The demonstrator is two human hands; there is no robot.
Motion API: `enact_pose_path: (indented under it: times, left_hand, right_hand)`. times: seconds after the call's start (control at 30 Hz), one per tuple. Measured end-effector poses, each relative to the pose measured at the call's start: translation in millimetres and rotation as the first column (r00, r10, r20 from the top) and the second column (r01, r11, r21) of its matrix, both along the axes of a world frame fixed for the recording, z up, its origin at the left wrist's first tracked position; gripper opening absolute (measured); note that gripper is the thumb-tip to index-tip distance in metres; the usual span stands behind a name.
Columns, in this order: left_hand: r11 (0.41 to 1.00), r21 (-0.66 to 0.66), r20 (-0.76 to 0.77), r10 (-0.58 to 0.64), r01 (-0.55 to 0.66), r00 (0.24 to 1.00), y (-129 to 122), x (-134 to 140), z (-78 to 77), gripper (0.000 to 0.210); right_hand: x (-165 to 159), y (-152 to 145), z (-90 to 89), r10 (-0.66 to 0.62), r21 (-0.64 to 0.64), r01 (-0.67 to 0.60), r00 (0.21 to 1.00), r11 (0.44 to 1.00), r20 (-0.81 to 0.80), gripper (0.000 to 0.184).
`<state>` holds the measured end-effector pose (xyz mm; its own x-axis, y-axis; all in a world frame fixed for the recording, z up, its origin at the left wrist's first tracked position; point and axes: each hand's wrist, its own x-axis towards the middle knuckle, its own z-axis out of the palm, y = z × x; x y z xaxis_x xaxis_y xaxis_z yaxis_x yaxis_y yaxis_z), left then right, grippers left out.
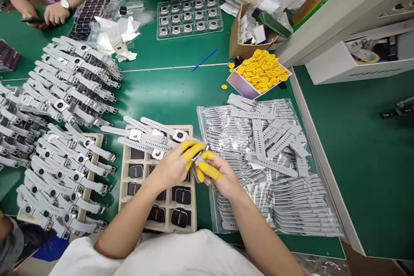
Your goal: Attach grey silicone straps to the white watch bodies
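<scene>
My left hand [173, 166] and my right hand [221, 174] meet over the right edge of a compartment tray [121, 198]. Both wear yellow finger cots and are closed on one grey watch strap [199, 160]. The fingers hide most of it, and I cannot make out whether a watch case is attached. Several watches with grey straps [179, 135] lie across the tray's far rows. Dark square watch cases [183, 196] sit in its nearer compartments. Right of my hands, loose grey straps [283, 142] lie on clear bags of packed straps [304, 207].
Stacks of strapped watches [76, 159] crowd the left side. A box of yellow finger cots [247, 88], a blue stick [203, 60] and a cardboard box [236, 39] stand or lie beyond. Across the table, two people's hands are near a clear tray of watch cases [187, 16] and a phone.
</scene>
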<state>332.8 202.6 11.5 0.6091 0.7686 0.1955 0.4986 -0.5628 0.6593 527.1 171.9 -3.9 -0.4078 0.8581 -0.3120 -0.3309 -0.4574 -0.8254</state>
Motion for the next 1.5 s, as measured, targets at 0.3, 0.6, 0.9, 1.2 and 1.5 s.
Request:
enact_pose_path:
  times: [0.3,0.6,0.9,1.2,1.5]
  left_hand:
    - [0.999,0.006,-0.109,-0.049,0.05,0.993,2.5,-5.9,-0.9,0.075]
    - [0.994,0.098,-0.076,-0.033,0.04,0.997,2.7,-3.7,-1.4,0.067]
    - [0.99,0.142,-0.055,-0.009,0.016,0.998,2.1,-1.3,-3.4,0.063]
    - [0.991,0.134,-0.08,0.011,0.0,0.997,0.6,-1.7,-5.3,0.063]
    - [0.993,0.117,-0.094,0.015,-0.004,0.995,0.4,-1.2,-3.0,0.057]
  right_hand:
    - [-3.7,1.1,-1.8,0.019,0.011,-0.019,0.999,1.0,-0.035,0.04]
    - [-5.5,3.1,0.7,-0.016,-0.04,0.012,0.995,0.999,-0.096,0.038]
    - [-6.5,3.5,-2.9,-0.008,-0.035,0.004,0.993,0.999,-0.12,0.037]
    - [-6.7,4.1,-3.8,-0.027,-0.041,0.023,0.995,0.999,-0.097,0.04]
    - [-6.9,4.3,-4.1,-0.029,-0.039,0.025,0.994,0.999,-0.102,0.04]
